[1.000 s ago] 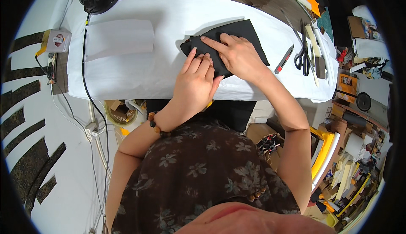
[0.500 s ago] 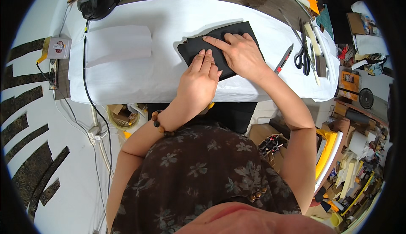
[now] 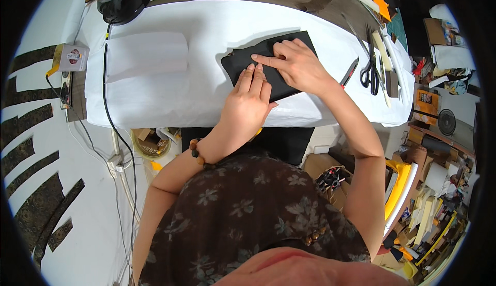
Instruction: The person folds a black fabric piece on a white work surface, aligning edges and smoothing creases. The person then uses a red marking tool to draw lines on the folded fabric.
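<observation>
A flat black panel (image 3: 235,67), seemingly covered in thin sheet material, lies at a slant on the white-covered table. My left hand (image 3: 247,100) rests on its near part, fingers stretched out flat together and the thumb apart over the near edge. From the right, my right hand (image 3: 299,66) presses the panel's upper surface. Its index finger points left, the tip close to my left fingertips, while the other fingers are bent. Neither hand grips anything. Part of the panel is hidden beneath both hands.
Right of the panel lie a red and black cutter knife (image 3: 351,72), black scissors (image 3: 369,76) and pale strips (image 3: 385,61). A white paper sheet (image 3: 147,56) is at left, beside a black cable (image 3: 104,89). A black device (image 3: 124,2) stands at the far left.
My left hand has slid slightly toward me and its thumb now sticks out to the right. The panel and my right hand appear a little nearer; the right index finger stays extended.
</observation>
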`<act>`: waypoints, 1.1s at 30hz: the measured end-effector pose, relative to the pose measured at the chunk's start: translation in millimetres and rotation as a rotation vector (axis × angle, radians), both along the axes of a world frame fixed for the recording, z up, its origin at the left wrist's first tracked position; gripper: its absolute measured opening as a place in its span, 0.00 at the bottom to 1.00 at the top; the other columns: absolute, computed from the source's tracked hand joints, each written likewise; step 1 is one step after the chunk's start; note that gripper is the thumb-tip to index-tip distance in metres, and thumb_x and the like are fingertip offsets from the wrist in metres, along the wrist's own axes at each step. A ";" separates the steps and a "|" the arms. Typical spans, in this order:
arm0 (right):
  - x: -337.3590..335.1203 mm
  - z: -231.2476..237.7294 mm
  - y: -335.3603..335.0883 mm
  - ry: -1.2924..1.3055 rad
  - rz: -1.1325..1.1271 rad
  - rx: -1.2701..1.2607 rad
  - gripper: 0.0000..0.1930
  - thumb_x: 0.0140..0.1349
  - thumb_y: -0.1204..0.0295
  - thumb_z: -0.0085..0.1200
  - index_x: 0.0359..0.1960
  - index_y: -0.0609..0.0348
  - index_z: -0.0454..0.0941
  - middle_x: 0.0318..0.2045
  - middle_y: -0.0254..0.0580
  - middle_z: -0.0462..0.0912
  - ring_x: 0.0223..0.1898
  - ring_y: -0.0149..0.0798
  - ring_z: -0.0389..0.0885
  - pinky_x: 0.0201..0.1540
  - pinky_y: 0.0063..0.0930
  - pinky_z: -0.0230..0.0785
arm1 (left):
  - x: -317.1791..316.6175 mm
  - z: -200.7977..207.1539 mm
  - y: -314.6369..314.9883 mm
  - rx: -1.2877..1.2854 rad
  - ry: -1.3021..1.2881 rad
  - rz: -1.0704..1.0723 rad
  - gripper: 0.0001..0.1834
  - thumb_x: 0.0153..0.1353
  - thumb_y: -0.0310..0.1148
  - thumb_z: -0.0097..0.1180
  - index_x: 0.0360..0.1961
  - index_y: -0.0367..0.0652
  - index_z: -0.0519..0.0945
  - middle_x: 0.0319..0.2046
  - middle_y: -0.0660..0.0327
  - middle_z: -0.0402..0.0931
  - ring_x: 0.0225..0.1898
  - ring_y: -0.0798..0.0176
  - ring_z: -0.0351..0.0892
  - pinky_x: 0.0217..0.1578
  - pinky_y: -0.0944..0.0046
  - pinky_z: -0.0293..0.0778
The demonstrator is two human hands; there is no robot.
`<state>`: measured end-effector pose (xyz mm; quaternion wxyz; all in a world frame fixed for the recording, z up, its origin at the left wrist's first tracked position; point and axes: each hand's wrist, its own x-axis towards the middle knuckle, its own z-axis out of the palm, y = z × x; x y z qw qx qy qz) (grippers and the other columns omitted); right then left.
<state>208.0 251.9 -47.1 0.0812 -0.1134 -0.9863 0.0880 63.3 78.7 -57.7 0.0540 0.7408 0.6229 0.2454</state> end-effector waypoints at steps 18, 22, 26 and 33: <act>-0.1 3.7 1.8 0.036 -0.083 0.091 0.22 0.62 0.74 0.59 0.58 0.37 0.86 0.32 0.33 0.74 0.37 0.37 0.75 0.46 0.33 0.61 | 0.5 2.6 -0.1 0.016 -0.010 0.012 0.32 0.54 0.40 0.72 0.54 0.29 0.79 0.61 0.42 0.76 0.63 0.42 0.74 0.59 0.55 0.77; -1.4 1.9 -4.7 0.050 -0.097 0.058 0.21 0.62 0.74 0.58 0.57 0.38 0.86 0.32 0.34 0.74 0.38 0.37 0.76 0.45 0.33 0.61 | 3.4 4.1 1.0 0.014 0.013 0.021 0.31 0.54 0.41 0.72 0.54 0.29 0.79 0.61 0.42 0.76 0.64 0.42 0.74 0.60 0.55 0.76; -1.3 7.5 -5.8 0.061 -0.158 0.067 0.20 0.61 0.75 0.58 0.54 0.41 0.87 0.32 0.34 0.75 0.39 0.37 0.77 0.45 0.33 0.61 | 4.5 2.6 0.8 0.004 0.017 0.031 0.31 0.55 0.41 0.71 0.54 0.29 0.79 0.61 0.42 0.76 0.64 0.42 0.74 0.61 0.55 0.76; -11.5 4.9 -16.6 0.119 -0.126 0.047 0.21 0.61 0.75 0.56 0.55 0.46 0.86 0.33 0.35 0.73 0.39 0.39 0.73 0.45 0.35 0.57 | 5.9 2.7 4.0 -0.025 0.039 0.020 0.30 0.56 0.41 0.70 0.54 0.30 0.79 0.61 0.43 0.76 0.64 0.43 0.74 0.59 0.55 0.77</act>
